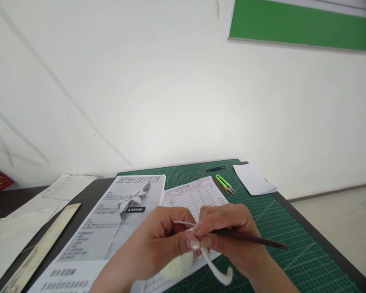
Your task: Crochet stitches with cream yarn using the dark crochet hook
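Note:
My right hand (234,224) is closed around a crochet hook with a dark handle (271,243), which points out to the right. The hook's thin, pale shaft shows by my left fingers. My left hand (167,234) pinches the top of a narrow white crocheted strip (218,274), and both hands meet there. The strip hangs below my fingers and curls up at its end. Under the hands sits a pale cream yarn ball (178,266), partly hidden by my left hand. My fingers cover the stitches and the hook's tip.
A green cutting mat (299,248) covers the desk. On it lie green thread snips (224,183), a dark slim tool (216,168), a ruled form (198,197) and blank white paper (254,179). Left are a printed flower sheet (100,228), a ruler (45,244) and handwritten pages (15,232).

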A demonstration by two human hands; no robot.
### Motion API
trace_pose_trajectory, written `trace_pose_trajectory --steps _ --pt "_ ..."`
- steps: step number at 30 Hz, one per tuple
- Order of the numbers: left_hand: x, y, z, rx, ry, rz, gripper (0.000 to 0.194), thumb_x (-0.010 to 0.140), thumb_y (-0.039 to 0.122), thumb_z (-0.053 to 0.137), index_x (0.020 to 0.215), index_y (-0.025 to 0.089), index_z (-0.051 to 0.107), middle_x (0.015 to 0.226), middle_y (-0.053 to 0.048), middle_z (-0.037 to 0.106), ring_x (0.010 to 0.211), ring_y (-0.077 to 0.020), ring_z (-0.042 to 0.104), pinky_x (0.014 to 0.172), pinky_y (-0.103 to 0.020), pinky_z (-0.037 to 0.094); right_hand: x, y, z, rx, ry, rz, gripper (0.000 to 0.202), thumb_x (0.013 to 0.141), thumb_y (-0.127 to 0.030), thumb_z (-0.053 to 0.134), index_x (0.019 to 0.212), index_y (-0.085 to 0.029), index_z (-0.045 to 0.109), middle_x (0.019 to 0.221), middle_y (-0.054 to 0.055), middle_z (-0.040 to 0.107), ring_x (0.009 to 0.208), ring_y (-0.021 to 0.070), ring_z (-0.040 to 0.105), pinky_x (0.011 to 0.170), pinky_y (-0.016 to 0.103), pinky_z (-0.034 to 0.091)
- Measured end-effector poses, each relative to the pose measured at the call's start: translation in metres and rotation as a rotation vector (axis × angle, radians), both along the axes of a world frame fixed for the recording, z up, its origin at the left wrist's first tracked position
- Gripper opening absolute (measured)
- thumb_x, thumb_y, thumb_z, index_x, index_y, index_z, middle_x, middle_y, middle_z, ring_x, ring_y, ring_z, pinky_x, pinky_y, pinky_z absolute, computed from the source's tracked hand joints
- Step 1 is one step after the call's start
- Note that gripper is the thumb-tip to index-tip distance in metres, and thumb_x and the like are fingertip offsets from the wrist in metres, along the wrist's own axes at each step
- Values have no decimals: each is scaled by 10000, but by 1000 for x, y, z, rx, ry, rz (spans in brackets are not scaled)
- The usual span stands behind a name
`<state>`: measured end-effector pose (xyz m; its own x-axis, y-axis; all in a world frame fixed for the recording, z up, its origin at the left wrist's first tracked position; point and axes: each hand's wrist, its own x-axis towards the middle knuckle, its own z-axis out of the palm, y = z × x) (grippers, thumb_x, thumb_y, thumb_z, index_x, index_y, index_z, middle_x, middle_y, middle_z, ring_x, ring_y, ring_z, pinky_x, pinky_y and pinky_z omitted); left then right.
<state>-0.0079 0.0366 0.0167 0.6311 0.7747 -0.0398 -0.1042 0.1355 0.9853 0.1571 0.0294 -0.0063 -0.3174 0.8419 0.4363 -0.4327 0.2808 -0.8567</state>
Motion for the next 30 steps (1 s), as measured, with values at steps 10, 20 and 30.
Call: trace_pose_trajectory --steps 10,20,30 --pt "-18 6 -14 129 -43 84 338 750 429 690 594 178 527 521 54 396 480 -88 299 447 -249 199 -6 0 -8 -102 179 76 102 718 -196 773 818 -212 786 618 31 702 540 144 648 506 256 518" --pt "-17 6 -11 204 -96 101 327 793 401 652 588 188 512 519 55 394 467 -85 295 435 -256 196 -7 -2 -9 -92 193 100 105 738 -171 755 828 -214 787 616 24 684 557 133 664 493 220 506" --pt "-41 22 -10 194 16 255 298 725 359 728 525 153 649 501 2 496 491 -111 407 479 -269 283 -4 0 -8 23 128 31 144 767 -156 728 868 -243 782 669 42 726 578 143 669 504 243 493"
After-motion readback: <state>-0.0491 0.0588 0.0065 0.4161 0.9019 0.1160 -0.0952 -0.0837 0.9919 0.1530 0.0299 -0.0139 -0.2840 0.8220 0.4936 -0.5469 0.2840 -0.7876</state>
